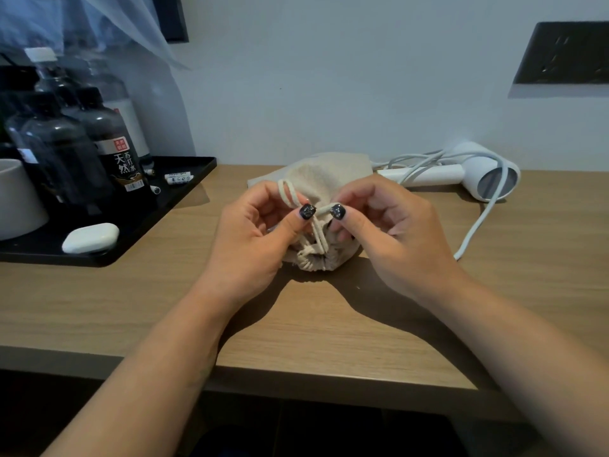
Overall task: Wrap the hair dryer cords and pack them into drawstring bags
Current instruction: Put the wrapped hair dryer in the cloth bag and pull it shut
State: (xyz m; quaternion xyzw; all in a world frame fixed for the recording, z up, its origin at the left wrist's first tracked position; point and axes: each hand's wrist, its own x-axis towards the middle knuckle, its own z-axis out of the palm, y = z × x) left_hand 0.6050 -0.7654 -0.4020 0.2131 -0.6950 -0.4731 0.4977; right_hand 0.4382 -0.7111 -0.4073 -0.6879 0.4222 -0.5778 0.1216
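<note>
While the beige drawstring bag lies on the wooden desk with its gathered mouth toward the person, both hands work its cord. Left hand pinches a looped length of the cord between thumb and fingers; right hand pinches the cord just beside it, thumbs nearly meeting. Behind the bag to the right, a white hair dryer rests on the desk, its white cable loose and trailing. At left, a black tray holds dark bottles and a white case.
</note>
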